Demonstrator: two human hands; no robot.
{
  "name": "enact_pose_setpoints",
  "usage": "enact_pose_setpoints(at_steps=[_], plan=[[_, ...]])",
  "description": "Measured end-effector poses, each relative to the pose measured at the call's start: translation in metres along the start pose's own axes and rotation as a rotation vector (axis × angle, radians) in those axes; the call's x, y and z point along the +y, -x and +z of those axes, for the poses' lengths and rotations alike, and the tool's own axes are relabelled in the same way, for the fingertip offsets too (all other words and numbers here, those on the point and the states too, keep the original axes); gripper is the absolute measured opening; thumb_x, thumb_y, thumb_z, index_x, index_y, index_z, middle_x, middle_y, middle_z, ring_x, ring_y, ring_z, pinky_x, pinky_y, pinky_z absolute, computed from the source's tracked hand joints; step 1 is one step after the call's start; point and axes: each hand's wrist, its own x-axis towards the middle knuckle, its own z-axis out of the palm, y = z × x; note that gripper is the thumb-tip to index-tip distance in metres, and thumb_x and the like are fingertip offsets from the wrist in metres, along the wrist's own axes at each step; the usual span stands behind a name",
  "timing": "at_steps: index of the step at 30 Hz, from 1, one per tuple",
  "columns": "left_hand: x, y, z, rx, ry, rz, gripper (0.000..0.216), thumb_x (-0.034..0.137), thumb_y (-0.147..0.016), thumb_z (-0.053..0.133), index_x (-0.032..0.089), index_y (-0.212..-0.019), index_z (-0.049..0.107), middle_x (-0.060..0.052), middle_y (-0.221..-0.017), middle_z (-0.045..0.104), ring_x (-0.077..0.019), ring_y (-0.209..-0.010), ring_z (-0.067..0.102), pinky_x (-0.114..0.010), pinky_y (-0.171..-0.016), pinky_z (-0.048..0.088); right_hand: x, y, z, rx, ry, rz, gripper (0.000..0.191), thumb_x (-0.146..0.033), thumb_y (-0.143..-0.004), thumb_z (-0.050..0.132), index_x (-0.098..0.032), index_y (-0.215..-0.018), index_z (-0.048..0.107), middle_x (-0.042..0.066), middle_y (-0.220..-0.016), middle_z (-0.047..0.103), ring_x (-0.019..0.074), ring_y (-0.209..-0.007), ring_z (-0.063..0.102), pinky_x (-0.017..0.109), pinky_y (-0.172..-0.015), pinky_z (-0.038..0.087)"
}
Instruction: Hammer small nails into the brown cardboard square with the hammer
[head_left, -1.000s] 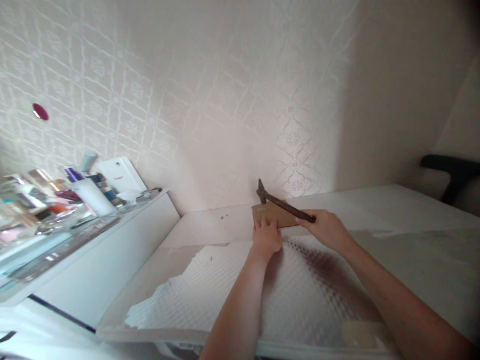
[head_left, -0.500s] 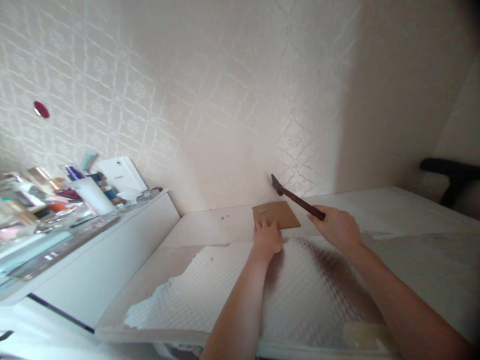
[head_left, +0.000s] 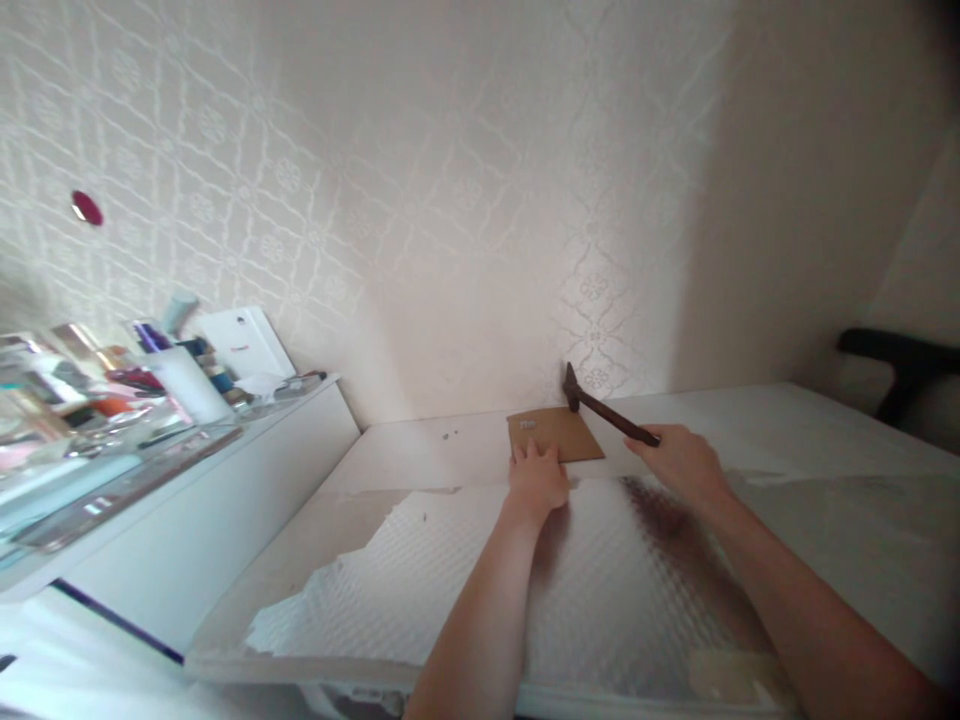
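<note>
Leftward stand bottles [head_left: 193, 387]; right grip [head_left: 685, 463] holds a hammer [head_left: 609, 414], left grip [head_left: 538, 482] spreads on cardboard [head_left: 576, 436].

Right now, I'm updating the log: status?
Left fingers on cardboard, covering its near left part. Right fingers gripping hammer. Hammer head at cardboard's far right corner; contact unclear.
</note>
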Motion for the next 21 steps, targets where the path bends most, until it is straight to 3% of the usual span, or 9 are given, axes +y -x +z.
enact_pose_setpoints(at_steps=[12,21], plan=[[0.001,0.000,-0.001,-0.012,-0.005,-0.013,0.056,0.035,-0.100,0.031,0.018,-0.153,0.034,-0.017,-0.159,0.032,-0.0336,-0.145,0.031,-0.047,-0.114,0.030,0.000,-0.001,0.009,-0.034,0.043,0.000,0.040,-0.041,-0.095,0.046,-0.017,-0.119,0.068,0.014,-0.097,0.073,0.0280,-0.095,0.069,0.032,-0.076,0.049],[0.001,-0.001,0.000,-0.003,-0.004,-0.011,0.057,0.034,-0.098,0.034,0.018,-0.153,0.035,-0.017,-0.158,0.032,-0.0349,-0.144,0.031,-0.048,-0.114,0.030,-0.001,-0.003,0.014,-0.147,0.154,0.015,0.047,-0.043,-0.097,0.036,-0.012,-0.110,0.069,0.019,-0.101,0.072,0.0302,-0.096,0.069,0.035,-0.076,0.050]])
